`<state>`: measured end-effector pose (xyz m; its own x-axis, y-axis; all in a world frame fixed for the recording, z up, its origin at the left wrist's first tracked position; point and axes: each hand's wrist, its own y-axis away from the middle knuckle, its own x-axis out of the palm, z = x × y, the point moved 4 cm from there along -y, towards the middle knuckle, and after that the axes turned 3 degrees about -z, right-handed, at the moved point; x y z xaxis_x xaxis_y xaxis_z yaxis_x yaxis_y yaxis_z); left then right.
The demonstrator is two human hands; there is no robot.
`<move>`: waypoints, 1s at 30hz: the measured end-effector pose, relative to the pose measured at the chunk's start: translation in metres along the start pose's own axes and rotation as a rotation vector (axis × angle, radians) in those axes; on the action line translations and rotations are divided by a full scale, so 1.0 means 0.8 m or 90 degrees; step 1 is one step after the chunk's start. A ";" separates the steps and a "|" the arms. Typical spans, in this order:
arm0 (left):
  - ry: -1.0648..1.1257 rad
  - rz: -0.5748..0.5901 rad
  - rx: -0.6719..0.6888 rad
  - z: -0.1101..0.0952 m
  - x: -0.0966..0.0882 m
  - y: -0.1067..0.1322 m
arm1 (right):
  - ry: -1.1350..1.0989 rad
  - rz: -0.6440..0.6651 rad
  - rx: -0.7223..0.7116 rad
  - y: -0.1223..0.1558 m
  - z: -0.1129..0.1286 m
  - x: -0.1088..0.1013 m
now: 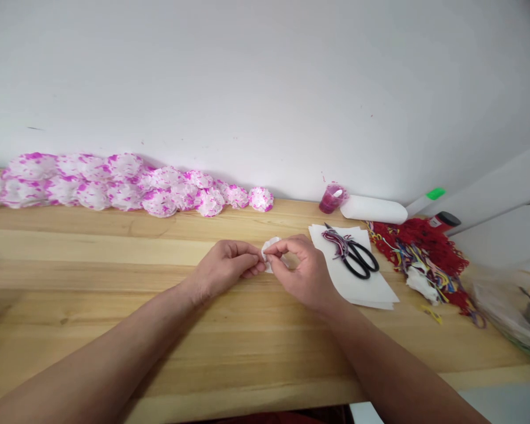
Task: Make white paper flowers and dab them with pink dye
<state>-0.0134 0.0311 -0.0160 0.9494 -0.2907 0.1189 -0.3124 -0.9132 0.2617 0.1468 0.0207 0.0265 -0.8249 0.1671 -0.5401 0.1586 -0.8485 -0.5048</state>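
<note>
Over the middle of the wooden table, both hands meet at a small piece of white paper (271, 242). My right hand (302, 268) pinches it between thumb and forefinger from the right. From the left, my left hand (229, 265) holds the paper's edge with thumb and fingers closed. Much of the paper is hidden behind the fingers. To the right of my right hand lies a stack of white paper sheets (368, 294), with black-handled scissors (357, 259) and a small bunch of purple and white yarn (335, 237) on it.
Many pink-spotted white paper balls (123, 194) line the wall at left. A cup of pink liquid (331, 199), a white roll (373, 209), a green-tipped marker (426, 200) and a black-lidded container (445, 221) stand or lie behind. Red yarn (441, 250) is heaped at right by a plastic bag (507, 300).
</note>
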 end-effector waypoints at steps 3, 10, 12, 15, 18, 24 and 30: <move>-0.033 0.007 0.010 -0.002 0.000 0.001 | -0.003 -0.002 -0.001 0.000 -0.001 0.000; -0.113 -0.004 0.032 -0.002 -0.004 0.001 | -0.003 -0.003 0.000 0.000 -0.002 0.000; -0.119 -0.009 0.031 -0.001 -0.004 0.000 | -0.004 -0.005 0.003 0.000 -0.002 0.000; -0.126 -0.017 0.029 0.000 -0.005 -0.001 | -0.006 -0.008 0.007 0.000 -0.001 0.000; -0.130 -0.021 0.034 0.001 -0.004 -0.001 | -0.009 -0.011 0.010 0.000 -0.001 0.000; -0.130 -0.006 0.044 -0.001 -0.003 -0.001 | -0.009 -0.009 0.009 0.000 -0.002 0.000; -0.116 -0.025 0.043 -0.001 -0.001 -0.001 | -0.009 -0.009 -0.011 0.002 -0.001 0.000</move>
<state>-0.0142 0.0321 -0.0152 0.9531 -0.2952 -0.0667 -0.2774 -0.9402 0.1977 0.1477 0.0199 0.0253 -0.8344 0.1716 -0.5238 0.1562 -0.8377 -0.5233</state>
